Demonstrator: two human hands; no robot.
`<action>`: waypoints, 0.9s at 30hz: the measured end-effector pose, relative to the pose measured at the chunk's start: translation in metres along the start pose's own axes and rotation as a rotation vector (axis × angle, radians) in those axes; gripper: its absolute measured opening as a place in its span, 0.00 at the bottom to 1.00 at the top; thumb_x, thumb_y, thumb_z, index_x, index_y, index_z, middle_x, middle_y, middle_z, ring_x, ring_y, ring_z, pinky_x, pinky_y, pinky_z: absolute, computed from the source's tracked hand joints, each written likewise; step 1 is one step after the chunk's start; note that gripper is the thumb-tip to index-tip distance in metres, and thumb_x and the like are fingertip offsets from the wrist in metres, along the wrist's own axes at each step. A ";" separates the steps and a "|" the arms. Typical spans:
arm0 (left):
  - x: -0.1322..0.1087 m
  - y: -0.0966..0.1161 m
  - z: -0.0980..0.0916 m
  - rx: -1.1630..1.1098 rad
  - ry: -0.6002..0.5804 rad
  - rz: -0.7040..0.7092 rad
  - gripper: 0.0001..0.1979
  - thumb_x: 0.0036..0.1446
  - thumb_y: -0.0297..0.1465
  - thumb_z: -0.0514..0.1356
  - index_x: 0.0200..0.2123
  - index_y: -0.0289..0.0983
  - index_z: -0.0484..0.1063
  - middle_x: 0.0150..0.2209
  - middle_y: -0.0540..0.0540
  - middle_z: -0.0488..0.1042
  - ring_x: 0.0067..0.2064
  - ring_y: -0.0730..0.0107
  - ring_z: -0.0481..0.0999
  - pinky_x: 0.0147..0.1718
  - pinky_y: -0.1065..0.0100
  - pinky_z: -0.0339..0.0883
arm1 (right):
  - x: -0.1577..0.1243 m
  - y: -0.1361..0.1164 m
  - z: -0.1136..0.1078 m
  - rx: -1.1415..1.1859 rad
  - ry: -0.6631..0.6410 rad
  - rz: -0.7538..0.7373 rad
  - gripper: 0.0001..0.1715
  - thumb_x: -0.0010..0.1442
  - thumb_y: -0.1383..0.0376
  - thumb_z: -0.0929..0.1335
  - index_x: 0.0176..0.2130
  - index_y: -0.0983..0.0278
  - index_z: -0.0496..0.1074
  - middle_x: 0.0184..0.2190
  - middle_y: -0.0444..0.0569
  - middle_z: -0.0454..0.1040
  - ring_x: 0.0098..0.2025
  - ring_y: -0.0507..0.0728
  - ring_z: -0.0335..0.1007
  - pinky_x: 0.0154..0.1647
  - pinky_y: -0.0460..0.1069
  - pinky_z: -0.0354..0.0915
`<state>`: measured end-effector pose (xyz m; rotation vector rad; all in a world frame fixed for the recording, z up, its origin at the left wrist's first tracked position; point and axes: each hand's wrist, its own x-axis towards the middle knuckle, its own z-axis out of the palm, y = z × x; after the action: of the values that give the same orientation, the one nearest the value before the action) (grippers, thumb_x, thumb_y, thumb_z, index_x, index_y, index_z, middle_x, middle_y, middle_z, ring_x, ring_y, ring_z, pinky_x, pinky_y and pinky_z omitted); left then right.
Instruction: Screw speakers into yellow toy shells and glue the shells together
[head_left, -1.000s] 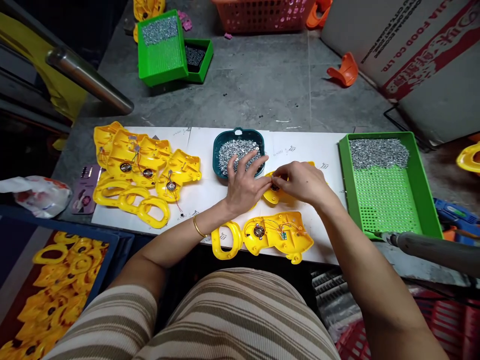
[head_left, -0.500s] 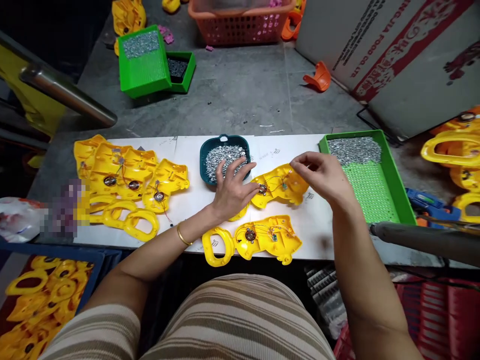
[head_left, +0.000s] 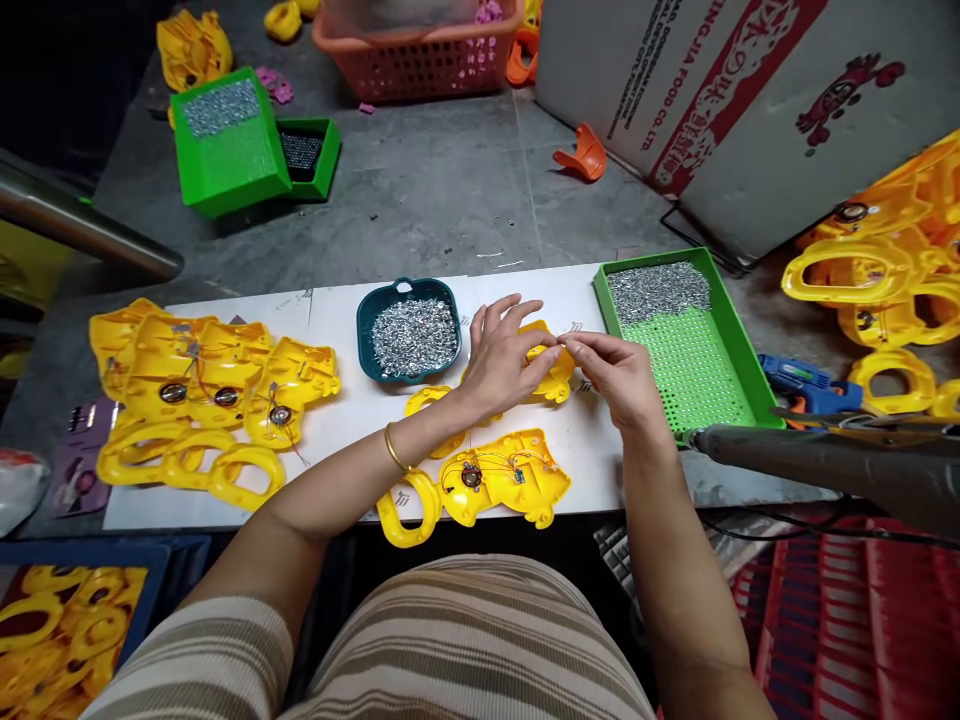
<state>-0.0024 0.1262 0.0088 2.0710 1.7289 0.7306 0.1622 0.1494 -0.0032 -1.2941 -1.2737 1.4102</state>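
Observation:
My left hand and my right hand meet at the fingertips above a yellow plastic shell half, which they partly cover. Thumb and forefinger of each hand are pinched together; whatever lies between them is too small to make out. The other left fingers are spread. Nearer my body lies a second yellow shell half with a round speaker, thin wires and a small circuit board inside. A loop-shaped yellow part sits at its left end. Left of my left hand stands a dark teal basket holding small silvery screws.
More yellow shell halves and yellow loops lie left. A green tray with silvery pieces stands right, near a blue electric screwdriver and metal pole. Behind are a carton, orange basket and green trays.
My left hand has left the teal basket and moved right to my right hand, so the fingertips now meet over the shell half. The camera view has shifted to the right.

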 end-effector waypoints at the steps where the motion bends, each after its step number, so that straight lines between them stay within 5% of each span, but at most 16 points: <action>1: 0.001 0.000 0.001 -0.026 -0.008 -0.024 0.09 0.64 0.37 0.58 0.38 0.44 0.78 0.61 0.48 0.67 0.66 0.57 0.55 0.65 0.47 0.47 | 0.000 0.001 0.000 0.010 0.003 -0.008 0.15 0.48 0.55 0.75 0.34 0.61 0.81 0.32 0.47 0.80 0.33 0.53 0.72 0.34 0.49 0.69; 6: 0.000 -0.006 0.004 -0.142 -0.029 -0.099 0.09 0.64 0.36 0.58 0.38 0.44 0.78 0.60 0.50 0.68 0.65 0.62 0.57 0.65 0.52 0.50 | 0.001 0.007 0.000 -0.005 -0.013 -0.092 0.13 0.50 0.57 0.74 0.36 0.60 0.81 0.35 0.48 0.80 0.39 0.55 0.75 0.45 0.53 0.71; 10: 0.000 -0.007 0.001 -0.086 -0.024 -0.097 0.08 0.62 0.36 0.59 0.37 0.44 0.79 0.62 0.49 0.65 0.67 0.58 0.54 0.66 0.50 0.46 | 0.001 0.016 -0.002 -0.265 0.137 -0.213 0.17 0.59 0.59 0.67 0.45 0.61 0.79 0.43 0.52 0.78 0.40 0.56 0.74 0.44 0.54 0.71; 13: 0.002 -0.004 0.000 -0.023 -0.050 -0.099 0.08 0.61 0.37 0.60 0.36 0.44 0.80 0.63 0.48 0.63 0.67 0.55 0.53 0.65 0.48 0.45 | 0.002 0.023 -0.003 -0.325 0.113 -0.129 0.22 0.61 0.57 0.64 0.50 0.62 0.76 0.46 0.54 0.77 0.39 0.56 0.75 0.40 0.53 0.72; 18: 0.003 0.000 0.002 0.005 -0.102 -0.161 0.08 0.60 0.37 0.60 0.35 0.45 0.79 0.64 0.50 0.63 0.67 0.55 0.53 0.64 0.47 0.47 | -0.002 0.025 -0.002 -0.303 -0.019 -0.014 0.26 0.62 0.53 0.62 0.51 0.65 0.75 0.35 0.51 0.79 0.24 0.53 0.70 0.29 0.51 0.70; 27: 0.000 -0.005 0.008 -0.019 -0.088 -0.126 0.07 0.60 0.37 0.62 0.34 0.43 0.79 0.62 0.49 0.65 0.66 0.53 0.55 0.62 0.43 0.49 | -0.008 0.021 0.000 -0.259 -0.051 0.026 0.30 0.61 0.50 0.63 0.51 0.67 0.75 0.29 0.49 0.76 0.23 0.52 0.67 0.22 0.46 0.63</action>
<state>-0.0017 0.1282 -0.0010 1.9309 1.7776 0.6063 0.1647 0.1386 -0.0223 -1.4577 -1.5184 1.3354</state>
